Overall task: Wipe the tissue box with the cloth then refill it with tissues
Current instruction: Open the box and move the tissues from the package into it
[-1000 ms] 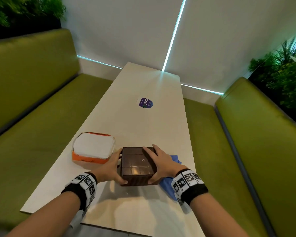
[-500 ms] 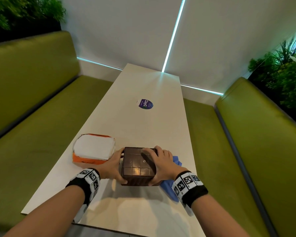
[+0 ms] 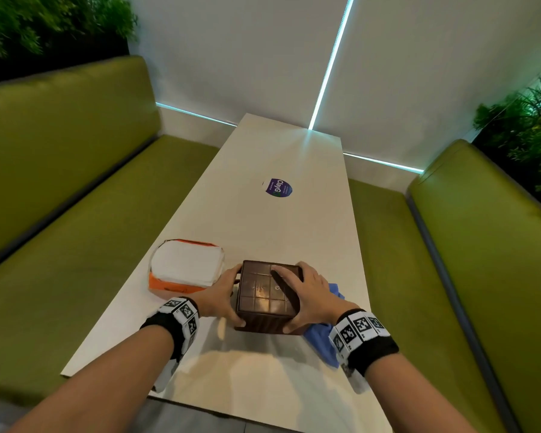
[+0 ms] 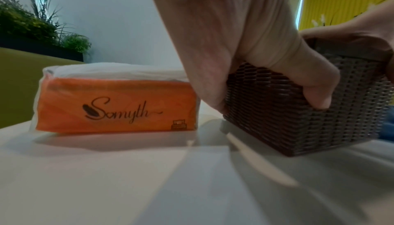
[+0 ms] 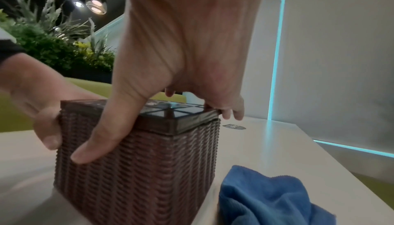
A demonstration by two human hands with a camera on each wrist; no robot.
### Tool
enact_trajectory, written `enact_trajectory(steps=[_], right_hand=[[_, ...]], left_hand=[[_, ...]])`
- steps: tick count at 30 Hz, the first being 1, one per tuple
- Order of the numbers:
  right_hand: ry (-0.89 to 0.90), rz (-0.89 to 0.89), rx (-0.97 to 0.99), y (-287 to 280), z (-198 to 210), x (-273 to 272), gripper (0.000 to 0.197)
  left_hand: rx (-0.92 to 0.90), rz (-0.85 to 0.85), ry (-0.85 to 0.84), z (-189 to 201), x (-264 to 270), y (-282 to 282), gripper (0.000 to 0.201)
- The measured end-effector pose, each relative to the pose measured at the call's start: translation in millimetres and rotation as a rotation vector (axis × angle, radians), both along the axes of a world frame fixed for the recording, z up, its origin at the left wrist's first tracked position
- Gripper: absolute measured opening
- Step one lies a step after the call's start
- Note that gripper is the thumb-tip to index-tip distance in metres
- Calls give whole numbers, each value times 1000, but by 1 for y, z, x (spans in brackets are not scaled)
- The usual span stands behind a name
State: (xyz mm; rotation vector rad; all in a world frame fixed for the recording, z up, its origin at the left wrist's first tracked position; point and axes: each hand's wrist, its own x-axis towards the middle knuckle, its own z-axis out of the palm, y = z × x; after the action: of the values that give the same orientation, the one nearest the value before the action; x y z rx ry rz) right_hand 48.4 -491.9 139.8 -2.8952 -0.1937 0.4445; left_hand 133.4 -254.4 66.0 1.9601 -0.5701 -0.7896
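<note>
I see the brown woven tissue box [image 3: 264,295] standing upright on the table, its gridded lid on. The blue cloth [image 5: 266,200] lies crumpled just to its right, and the orange tissue pack [image 4: 115,105], white tissues showing on top, sits to its left.

Dim indoor light; cyan LED strips [image 3: 331,62] glow on wall; soft shadows on table [image 3: 263,370]; wrist views blurry, edges warped.
</note>
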Motion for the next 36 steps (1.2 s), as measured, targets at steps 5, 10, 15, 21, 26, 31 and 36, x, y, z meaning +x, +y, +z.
enact_trajectory(steps=[5,10,15,21,26,31,36], right_hand=[[-20,-85,306,-8,-1,6,120],[-24,-146,472,-6,5,-1,87],[-182,-116,420,-6,11,-10,59],[-487,-201,455,-1,30,-22,35],[-438,-255,732,2,60,-51,12],[-87,-206,642,8,21,-80,16],[108,-265,578,14,-31,-89,17]], left_hand=[[-38,13,19,0,2,2,143],[-21,42,-8,6,-1,-2,144],[-24,60,-49,3,-3,-6,128],[-48,122,-93,2,-12,-3,110],[-70,176,-140,6,-26,12,71],[-1,222,-161,-7,-53,47,52],[42,258,-155,-14,-77,68,43]])
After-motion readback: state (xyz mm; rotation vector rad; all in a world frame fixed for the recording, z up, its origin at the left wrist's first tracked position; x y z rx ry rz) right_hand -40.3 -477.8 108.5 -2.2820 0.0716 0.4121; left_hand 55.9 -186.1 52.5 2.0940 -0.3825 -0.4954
